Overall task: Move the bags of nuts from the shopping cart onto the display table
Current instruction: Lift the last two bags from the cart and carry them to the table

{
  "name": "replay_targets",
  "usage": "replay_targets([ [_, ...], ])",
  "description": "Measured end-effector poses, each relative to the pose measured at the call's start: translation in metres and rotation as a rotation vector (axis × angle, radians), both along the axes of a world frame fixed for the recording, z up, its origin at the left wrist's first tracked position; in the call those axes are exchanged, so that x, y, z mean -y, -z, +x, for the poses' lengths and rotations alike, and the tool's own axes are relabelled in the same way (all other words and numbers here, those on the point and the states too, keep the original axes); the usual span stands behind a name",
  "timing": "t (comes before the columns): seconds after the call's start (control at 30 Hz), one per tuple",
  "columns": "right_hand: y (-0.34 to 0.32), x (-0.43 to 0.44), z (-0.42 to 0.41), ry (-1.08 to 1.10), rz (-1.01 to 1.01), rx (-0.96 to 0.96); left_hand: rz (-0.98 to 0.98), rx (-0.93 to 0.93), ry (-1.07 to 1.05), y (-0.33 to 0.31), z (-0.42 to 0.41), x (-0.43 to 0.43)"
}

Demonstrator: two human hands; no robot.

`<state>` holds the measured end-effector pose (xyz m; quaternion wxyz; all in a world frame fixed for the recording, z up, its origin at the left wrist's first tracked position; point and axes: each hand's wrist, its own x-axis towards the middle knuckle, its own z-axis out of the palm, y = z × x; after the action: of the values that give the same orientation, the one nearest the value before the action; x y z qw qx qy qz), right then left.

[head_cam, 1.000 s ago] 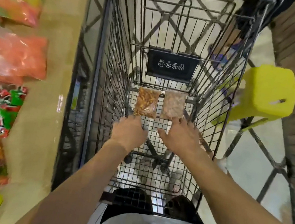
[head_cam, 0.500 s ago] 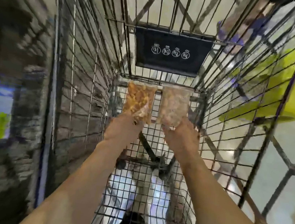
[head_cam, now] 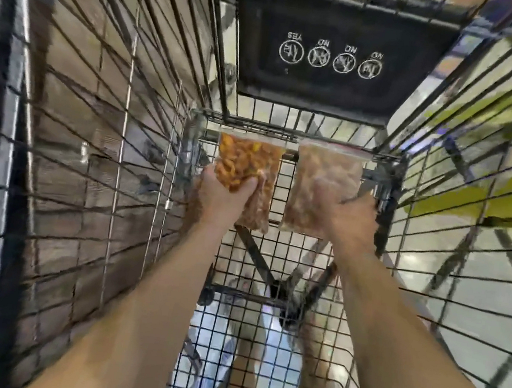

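Note:
Two clear bags of nuts sit at the far end of the wire shopping cart (head_cam: 142,151). The orange-coloured bag of nuts (head_cam: 246,162) is on the left, and my left hand (head_cam: 221,195) grips its lower part, thumb pressed over the front. The pale brown bag of nuts (head_cam: 326,174) is on the right, with my right hand (head_cam: 343,216) closed around its lower right side. Both arms reach deep into the cart basket. The display table is out of view.
A black child-seat flap with white warning icons (head_cam: 329,59) hangs above the bags. A yellow stool (head_cam: 493,181) shows through the right cart wall. Wood panelling (head_cam: 70,121) lies beyond the left wall. My legs show through the cart floor.
My head and arms moved deeper into the cart. Both hands went from hovering short of the bags to closing on them, one bag in each hand. The display table has left the view.

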<state>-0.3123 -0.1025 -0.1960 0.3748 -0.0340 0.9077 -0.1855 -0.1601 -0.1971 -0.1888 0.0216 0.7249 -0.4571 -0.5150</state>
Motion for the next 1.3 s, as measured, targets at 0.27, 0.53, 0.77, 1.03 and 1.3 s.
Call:
replay_targets([
  [0.27,0.019,0.005,-0.013,0.115,-0.109,0.084,0.033,0.037,-0.054,0.021,0.002,0.011],
  [0.53,0.027,0.000,-0.012,0.199,-0.273,0.249,0.030,-0.054,-0.130,0.017,0.005,0.001],
  [0.77,0.023,-0.012,0.012,0.171,-0.371,0.133,-0.003,-0.101,-0.226,0.005,0.024,-0.015],
  [1.03,-0.021,-0.043,0.026,0.099,-0.447,0.094,-0.030,-0.142,-0.259,-0.038,0.060,-0.049],
  [1.3,-0.132,-0.085,0.046,0.021,-0.559,0.196,-0.124,-0.268,-0.225,-0.137,0.091,-0.094],
])
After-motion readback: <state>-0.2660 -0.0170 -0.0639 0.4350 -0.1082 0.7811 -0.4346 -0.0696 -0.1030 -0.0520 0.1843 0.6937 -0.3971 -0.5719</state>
